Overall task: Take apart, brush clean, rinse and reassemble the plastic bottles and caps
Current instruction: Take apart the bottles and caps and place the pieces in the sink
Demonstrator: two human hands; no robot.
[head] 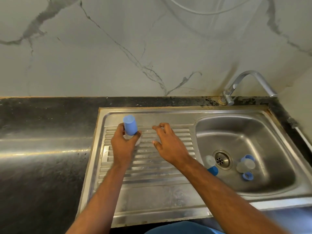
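Left hand [124,146] grips a capped bottle [130,127] over the draining board [152,166], blue cap up; right hand [168,146] spread, holding nothing. More bottles [211,163] wait at three o'clock in the basin [270,132]. Best now: steady the body, twist the cap squarely.

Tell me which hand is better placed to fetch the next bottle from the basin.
Right. The right hand is empty, open, and nearer the basin; the left hand grips the blue-capped bottle.
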